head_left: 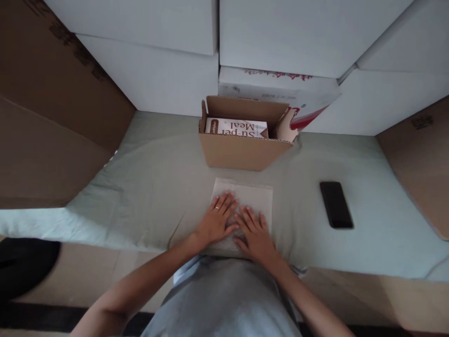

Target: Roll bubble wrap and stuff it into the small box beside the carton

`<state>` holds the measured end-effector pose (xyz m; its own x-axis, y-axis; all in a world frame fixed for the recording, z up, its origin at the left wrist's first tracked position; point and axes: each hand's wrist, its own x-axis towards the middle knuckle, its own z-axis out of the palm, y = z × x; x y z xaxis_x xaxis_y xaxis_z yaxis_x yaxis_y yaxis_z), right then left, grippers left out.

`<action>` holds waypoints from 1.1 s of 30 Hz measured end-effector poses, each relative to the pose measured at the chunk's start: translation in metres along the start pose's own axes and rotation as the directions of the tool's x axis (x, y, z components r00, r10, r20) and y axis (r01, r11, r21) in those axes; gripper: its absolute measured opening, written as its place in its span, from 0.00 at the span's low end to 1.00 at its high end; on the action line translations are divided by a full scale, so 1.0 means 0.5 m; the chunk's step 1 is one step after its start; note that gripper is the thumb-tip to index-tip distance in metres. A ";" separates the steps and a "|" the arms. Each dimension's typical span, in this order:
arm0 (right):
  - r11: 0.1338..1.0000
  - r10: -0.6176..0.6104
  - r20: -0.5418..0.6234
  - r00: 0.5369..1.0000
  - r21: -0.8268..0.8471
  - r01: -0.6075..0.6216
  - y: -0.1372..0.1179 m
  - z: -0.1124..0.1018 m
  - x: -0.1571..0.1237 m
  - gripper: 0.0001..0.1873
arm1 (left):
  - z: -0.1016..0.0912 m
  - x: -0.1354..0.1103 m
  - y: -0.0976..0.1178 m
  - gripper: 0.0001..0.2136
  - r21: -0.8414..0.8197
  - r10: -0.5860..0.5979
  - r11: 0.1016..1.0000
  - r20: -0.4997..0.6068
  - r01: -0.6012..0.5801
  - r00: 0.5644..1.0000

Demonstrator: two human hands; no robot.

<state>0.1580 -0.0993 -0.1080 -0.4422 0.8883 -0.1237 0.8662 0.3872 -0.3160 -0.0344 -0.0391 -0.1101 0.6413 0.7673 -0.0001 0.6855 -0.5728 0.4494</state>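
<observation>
A pale, flat square sheet [257, 194], perhaps a plastic bag, lies on the green cloth near the front edge. My left hand [218, 220] rests flat on its left part with the fingers spread and a ring on one finger. Beside it my right hand [256, 236] is also laid flat on the sheet, fingers apart; the two hands almost meet at the thumbs. Just beyond the sheet stands an open brown cardboard box [242, 152]. Inside it, toward the left, sits a white carton [238, 127] printed "Su-per Meal".
A black phone [336, 205] lies on the cloth [157, 187] to the right. Large brown boxes [52, 121] [421, 159] flank the surface. White boxes [168, 75] are stacked along the back, one with red print [280, 86] behind the open box.
</observation>
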 end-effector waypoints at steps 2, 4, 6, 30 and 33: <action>0.996 0.081 -0.036 0.996 -0.027 -0.082 0.026 -0.011 -0.029 0.37 | -0.003 -0.019 -0.016 0.35 0.050 -0.061 0.997 -0.028 0.062 0.998; 0.985 0.163 -0.092 0.982 -0.037 -0.167 0.041 -0.022 -0.038 0.38 | -0.012 -0.022 -0.019 0.35 0.071 -0.085 0.994 -0.048 0.089 0.995; 0.979 0.198 -0.136 0.971 -0.026 -0.203 0.042 -0.031 -0.017 0.36 | -0.019 -0.003 -0.013 0.30 0.060 -0.027 0.998 -0.035 0.029 0.999; 0.997 -0.008 -0.022 1.000 0.078 0.010 0.093 -0.037 -0.097 0.37 | -0.045 -0.111 -0.050 0.19 -0.203 0.341 0.929 0.143 -0.310 0.929; 0.971 -0.084 -0.046 0.995 0.222 0.092 0.093 -0.047 -0.103 0.39 | -0.047 -0.105 -0.042 0.14 -0.329 0.227 0.921 0.025 -0.206 0.974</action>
<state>0.2265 -0.1212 -0.0945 -0.5022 0.8631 -0.0533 0.7486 0.4030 -0.5265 -0.0903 -0.0606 -0.0986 0.7886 0.6097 0.0794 0.3857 -0.5912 0.7083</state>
